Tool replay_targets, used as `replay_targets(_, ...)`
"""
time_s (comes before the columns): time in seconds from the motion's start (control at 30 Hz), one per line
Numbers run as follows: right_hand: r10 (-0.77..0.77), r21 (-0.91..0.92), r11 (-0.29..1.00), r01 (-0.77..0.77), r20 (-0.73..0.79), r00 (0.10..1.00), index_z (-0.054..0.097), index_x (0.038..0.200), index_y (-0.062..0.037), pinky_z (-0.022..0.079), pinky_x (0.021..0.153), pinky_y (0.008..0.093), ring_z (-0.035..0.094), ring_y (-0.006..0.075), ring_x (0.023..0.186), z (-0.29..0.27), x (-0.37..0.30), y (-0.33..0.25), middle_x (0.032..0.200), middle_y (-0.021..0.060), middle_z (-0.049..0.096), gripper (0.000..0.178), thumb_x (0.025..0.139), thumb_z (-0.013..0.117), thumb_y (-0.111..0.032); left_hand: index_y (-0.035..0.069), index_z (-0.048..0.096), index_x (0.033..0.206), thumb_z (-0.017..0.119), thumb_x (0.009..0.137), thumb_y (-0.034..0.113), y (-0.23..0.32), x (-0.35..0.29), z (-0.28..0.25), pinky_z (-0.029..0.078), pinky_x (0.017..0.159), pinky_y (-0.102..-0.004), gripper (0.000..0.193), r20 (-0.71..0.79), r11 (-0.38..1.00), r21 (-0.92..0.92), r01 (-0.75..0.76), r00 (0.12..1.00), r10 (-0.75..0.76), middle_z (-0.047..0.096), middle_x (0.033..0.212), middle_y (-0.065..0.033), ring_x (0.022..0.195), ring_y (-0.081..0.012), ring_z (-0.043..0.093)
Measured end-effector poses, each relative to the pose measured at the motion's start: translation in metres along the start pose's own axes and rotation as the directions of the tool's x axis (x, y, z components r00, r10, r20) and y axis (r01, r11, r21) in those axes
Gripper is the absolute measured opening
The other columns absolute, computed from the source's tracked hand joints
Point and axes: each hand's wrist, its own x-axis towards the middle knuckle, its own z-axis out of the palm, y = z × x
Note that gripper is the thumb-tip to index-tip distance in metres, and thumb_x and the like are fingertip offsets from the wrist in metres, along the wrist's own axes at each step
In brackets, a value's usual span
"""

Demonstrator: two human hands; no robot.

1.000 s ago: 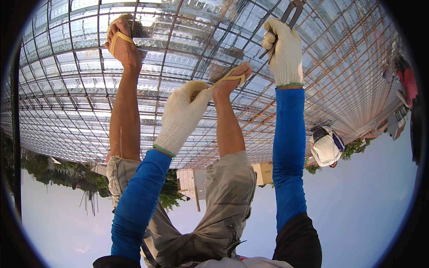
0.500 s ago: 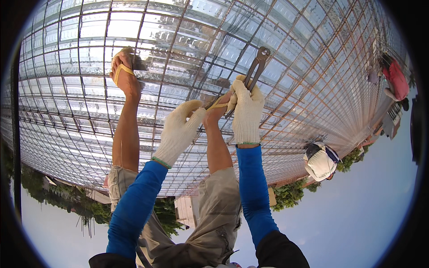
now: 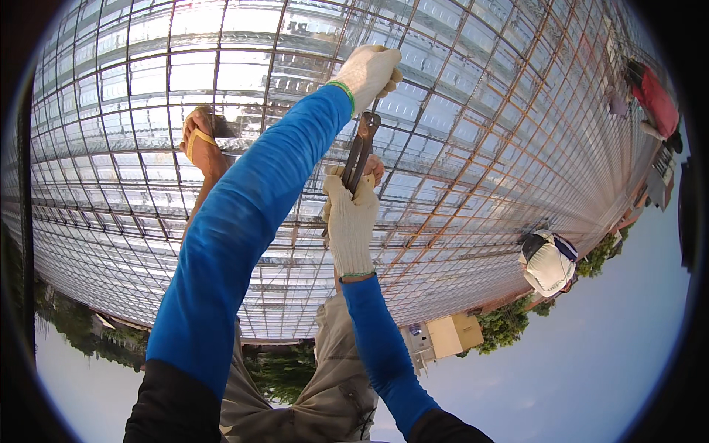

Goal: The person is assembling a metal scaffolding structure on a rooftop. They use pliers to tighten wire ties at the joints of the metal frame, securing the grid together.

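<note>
My right hand [image 3: 350, 221], in a white knitted glove, is closed around the handles of dark metal pincers [image 3: 362, 145]. Their jaws point away from me, above the steel bar mesh [image 3: 244, 50]. My left hand [image 3: 368, 72], gloved alike, is stretched out farther forward over the mesh, beyond the jaws. Its fingers are curled under, and whatever they may hold is hidden. Thin wires [image 3: 356, 29] lie on the mesh close to that hand. My left forearm, in a blue sleeve, crosses in front of my legs.
Shiny ribbed metal sheets [image 3: 196, 74] lie under the mesh. My left foot [image 3: 201, 140], in a yellow-strapped sandal, stands on it. A person in a white cap [image 3: 548, 264] is at the right, and another in red [image 3: 656, 103] is farther off. Trees and buildings [image 3: 450, 336] show beyond the edge.
My left hand has swung forward and right, from beside the pincers to the wires, and its fingers have closed. My right hand has shifted left and closer to me with the pincers.
</note>
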Motion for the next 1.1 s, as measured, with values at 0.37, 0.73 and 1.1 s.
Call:
replay_targets(0.37,0.160,0.183,0.969,-0.163,0.032,0.987,0.068,0.110,-0.0047,0.039,0.050,0.0203,0.050,0.0015,0.057,-0.033,-0.155,0.036,0.076,-0.0045,0.059,0.010,0.102,0.071,-0.009,0.004,0.076,0.121,0.061,0.106,0.023,0.068,-0.093,0.055,0.034,0.056,-0.0215,0.028,-0.081,0.934,-0.232,-0.272,0.962,0.260,0.051,0.073,0.0058,0.065,-0.0030,0.043)
replay_targets(0.73,-0.285,-0.003,0.958,0.287,-0.115,0.951,0.068,0.115,-0.0035,0.040,0.053,0.0238,0.050,0.0022,0.062,-0.084,-0.206,-0.065,0.081,-0.0049,0.058,0.020,0.099,0.076,-0.012,0.001,0.075,0.128,0.067,0.108,0.021,0.286,-0.252,0.124,0.050,0.062,-0.0228,0.030,0.039,0.584,0.059,-0.810,0.586,0.809,0.081,0.111,-0.0086,0.071,-0.0068,0.059)
replay_targets(1.1,-0.529,0.330,0.716,0.615,-0.320,0.786,0.065,0.138,0.0058,0.035,0.043,0.0227,0.046,0.0022,0.052,-0.166,-0.288,-0.292,0.095,0.0132,0.074,0.040,0.103,0.069,-0.014,0.017,0.073,0.131,0.073,0.101,0.021,0.340,-0.413,0.078,0.053,0.054,-0.0326,0.030,0.486,-0.247,0.766,-0.593,0.283,0.827,0.076,0.085,-0.0057,0.061,-0.0222,0.070)
